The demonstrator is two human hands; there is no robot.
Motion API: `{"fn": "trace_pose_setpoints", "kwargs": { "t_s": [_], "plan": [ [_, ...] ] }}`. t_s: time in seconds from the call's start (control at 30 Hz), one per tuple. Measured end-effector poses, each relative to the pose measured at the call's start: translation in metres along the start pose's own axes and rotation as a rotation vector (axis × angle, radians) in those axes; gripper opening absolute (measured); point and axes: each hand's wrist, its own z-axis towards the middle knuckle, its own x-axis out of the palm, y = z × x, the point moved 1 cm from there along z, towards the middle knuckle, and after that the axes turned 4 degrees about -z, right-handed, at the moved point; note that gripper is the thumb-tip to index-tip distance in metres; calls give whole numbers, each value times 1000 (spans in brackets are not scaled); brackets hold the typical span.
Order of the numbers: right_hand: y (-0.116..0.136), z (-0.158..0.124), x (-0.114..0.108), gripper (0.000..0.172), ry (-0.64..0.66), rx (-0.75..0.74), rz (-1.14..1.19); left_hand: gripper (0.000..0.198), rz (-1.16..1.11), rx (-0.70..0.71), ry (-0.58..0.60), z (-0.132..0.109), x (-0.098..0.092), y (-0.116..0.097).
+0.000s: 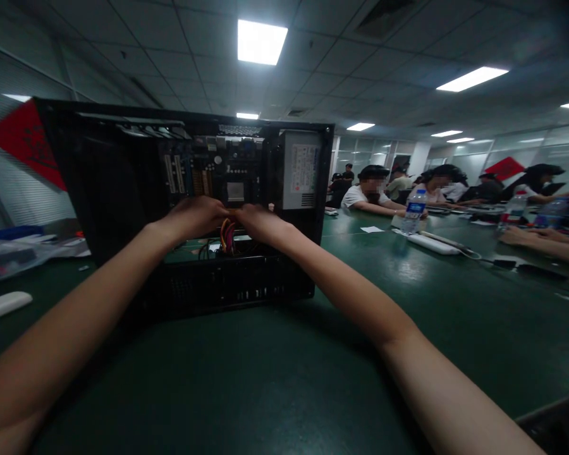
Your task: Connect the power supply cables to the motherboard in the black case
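A black computer case (246, 281) stands open toward me on the green table. Inside it show a motherboard (246, 169) with slots and a square metal-topped part, and a grey power supply (299, 170) with a label at the upper right. My left hand (196, 213) and my right hand (260, 221) meet in the middle of the case, fingers closed. Between them runs a short orange-yellow stretch of wires; the bundle of coloured power cables (227, 237) hangs just below. My fingertips are mostly hidden behind the hands, and the left hand is a little blurred.
At left on the table (265, 379) lie a clear plastic bag (14, 256) and a white oblong object (4, 306). Right of the case are a paper (372, 229), a water bottle (413, 212) and a white power strip (434, 244) with its cord. Several people sit beyond.
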Motion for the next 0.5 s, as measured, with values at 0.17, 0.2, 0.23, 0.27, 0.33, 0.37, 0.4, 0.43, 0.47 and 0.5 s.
{"fn": "trace_pose_setpoints", "kwargs": {
  "t_s": [0.17, 0.2, 0.23, 0.27, 0.33, 0.37, 0.4, 0.43, 0.47, 0.5],
  "plan": [
    [-4, -8, 18, 35, 51, -30, 16, 28, -109, 0, 39, 5, 23, 14],
    [-5, -8, 20, 35, 44, -22, 28, 28, -121, 6, 26, 6, 26, 16],
    [-6, -7, 22, 35, 30, -19, 45, 28, -134, 16, 13, 7, 29, 17],
    [-5, -5, 24, 34, 11, -21, 64, 28, -150, 27, 3, 8, 32, 18],
    [-4, -1, 27, 34, -9, -36, 100, 28, -192, 23, -2, 9, 36, 17],
    [-3, 0, 28, 35, -7, -39, 112, 27, -211, 5, 1, 9, 39, 16],
    [-2, 1, 30, 35, 0, -37, 119, 26, -228, -21, 1, 9, 41, 16],
    [-1, 2, 32, 35, 9, -35, 121, 25, -241, -48, -2, 9, 43, 15],
    [-1, 3, 33, 34, 16, -33, 120, 24, -259, -67, -11, 9, 45, 15],
    [-2, 3, 35, 33, 23, -31, 117, 23, -275, -73, -18, 8, 46, 14]
  ]
}}
